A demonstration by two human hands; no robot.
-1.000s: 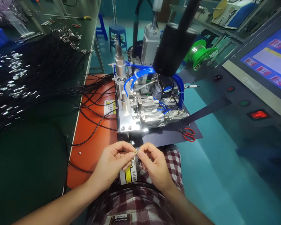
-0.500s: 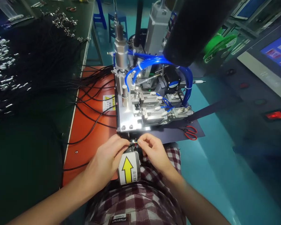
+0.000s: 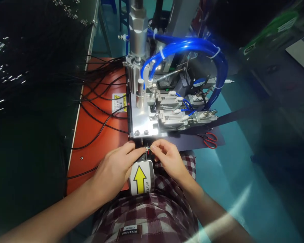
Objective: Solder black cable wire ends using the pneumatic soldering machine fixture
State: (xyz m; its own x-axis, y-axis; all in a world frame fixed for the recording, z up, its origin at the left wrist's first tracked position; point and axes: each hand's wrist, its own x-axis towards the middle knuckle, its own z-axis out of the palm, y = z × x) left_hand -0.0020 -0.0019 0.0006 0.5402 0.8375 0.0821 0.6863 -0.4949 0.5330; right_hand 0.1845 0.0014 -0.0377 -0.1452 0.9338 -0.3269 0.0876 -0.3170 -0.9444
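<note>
Pinched thumb and forefinger of your right hand (image 3: 168, 157) appear closed on the right side of a small metal-and-wire part (image 3: 147, 149). Your left hand (image 3: 119, 165) meets it from the other side, palm down; its own fingers hide their undersides, so whether they grip or only steady it, you cannot tell from here.

Largest is the silver machine (image 3: 142, 123), its front edge just beyond your fingertips, so both forearms come in low with hardly any reach. Under its left side spreads the orange worktop (image 3: 110, 140); black cables (image 3: 111, 65) cross its left edge towards the machine, probably so their ends stay lined up there. A grey plate (image 3: 187, 143) juts out on the right. Nearest your lap, the cover with 1 yellow arrow (image 3: 140, 179) points towards the machine, likely to mark feed direction. Red-handled scissors (image 3: 205, 138) lie near the plate's front right corner, seemingly within reach yet clear of both hands.

Smallest is the part itself, between your 2 hands, just in front of the machine's front edge; 2 opposed contacts would suit keeping something so slight straight.
</note>
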